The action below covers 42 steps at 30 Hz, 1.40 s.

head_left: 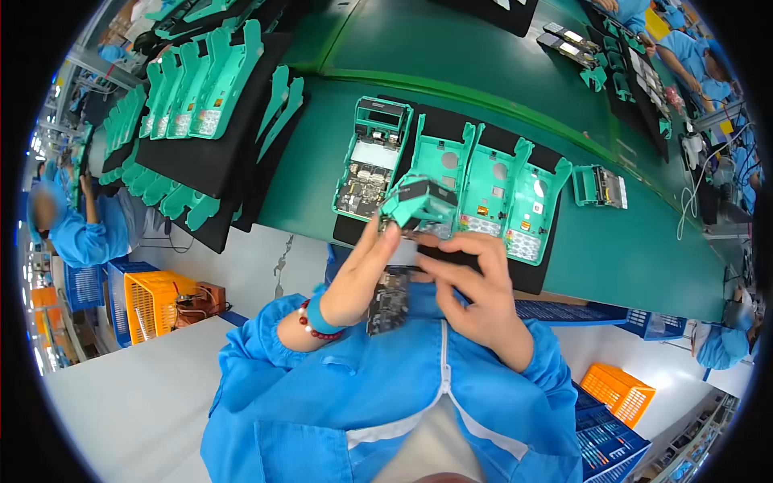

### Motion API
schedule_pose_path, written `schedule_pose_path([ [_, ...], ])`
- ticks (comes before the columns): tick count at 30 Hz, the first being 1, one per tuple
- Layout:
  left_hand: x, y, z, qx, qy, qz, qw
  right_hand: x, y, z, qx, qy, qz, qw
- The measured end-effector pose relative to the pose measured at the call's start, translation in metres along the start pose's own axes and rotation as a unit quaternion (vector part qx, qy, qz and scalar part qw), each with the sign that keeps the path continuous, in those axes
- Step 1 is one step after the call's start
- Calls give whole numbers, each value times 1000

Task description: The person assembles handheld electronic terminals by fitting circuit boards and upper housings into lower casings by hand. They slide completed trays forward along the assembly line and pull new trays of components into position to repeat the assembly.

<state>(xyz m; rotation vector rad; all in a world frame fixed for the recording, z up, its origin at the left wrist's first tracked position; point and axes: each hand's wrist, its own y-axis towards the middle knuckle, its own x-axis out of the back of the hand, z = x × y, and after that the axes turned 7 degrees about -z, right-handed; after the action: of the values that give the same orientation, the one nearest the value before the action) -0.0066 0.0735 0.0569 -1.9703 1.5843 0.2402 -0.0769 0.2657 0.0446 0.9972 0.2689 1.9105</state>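
In front of my chest I hold a circuit board assembly (390,302) with a turquoise plastic head piece at its top and a pale flat panel in its middle. My left hand (362,274), wearing a beaded bracelet and a blue band, grips its left side. Fingers of my right hand (479,286) close in on its right edge; their tips are blurred. Just beyond lie three bare turquoise housings (493,187) on a black mat (527,278). Left of them a housing with a board fitted inside (370,165) lies on the table.
At right on the green table (636,249) sits a small turquoise part with a board (600,187). Several turquoise housings (217,80) stand on a black-covered stack at left. Orange crates (157,302) and blue crates are on the floor. Co-workers in blue (88,225) work nearby.
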Motion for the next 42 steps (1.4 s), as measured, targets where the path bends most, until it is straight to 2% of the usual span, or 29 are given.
schedule_pose_path([
  [3,12,-5,-5,-65,158,26,985,4,20,14,-82,89,-93,988],
  [4,9,-7,-5,-91,183,32,978,3,28,15,-76,85,-90,989],
  [7,6,-8,3,-193,260,42,945,-13,41,17,-116,185,-53,974],
  [8,8,-7,6,-219,300,26,928,-20,36,11,-160,228,-22,960],
  [9,9,-6,7,-244,338,10,909,-21,35,9,-163,244,-18,956],
  [12,10,-8,0,-218,371,11,903,-20,32,4,-168,289,0,942],
  [15,15,-3,5,-220,339,25,915,-13,32,1,-172,307,33,935],
  [19,11,-1,6,-243,373,27,895,-22,27,0,-166,300,-12,939],
  [23,8,-5,-6,-186,404,47,894,-30,21,-2,-197,297,-45,933],
  [26,16,0,2,-207,388,46,897,-31,24,-8,-185,301,-49,934],
  [29,20,2,6,-212,340,58,914,-30,29,-7,-155,295,-53,941],
  [33,20,-4,-5,-109,256,39,960,-28,20,-17,-127,271,-56,953],
  [35,21,-1,-8,-181,291,11,939,-27,19,-17,-119,256,-49,958],
  [38,31,5,-4,-336,401,-17,852,-32,26,-6,-159,285,-100,940],
  [41,36,-2,-17,-344,532,23,774,-33,31,-2,-198,328,-64,922],
  [42,35,-1,-16,-368,532,6,763,-27,27,-14,-192,311,-5,931],
])
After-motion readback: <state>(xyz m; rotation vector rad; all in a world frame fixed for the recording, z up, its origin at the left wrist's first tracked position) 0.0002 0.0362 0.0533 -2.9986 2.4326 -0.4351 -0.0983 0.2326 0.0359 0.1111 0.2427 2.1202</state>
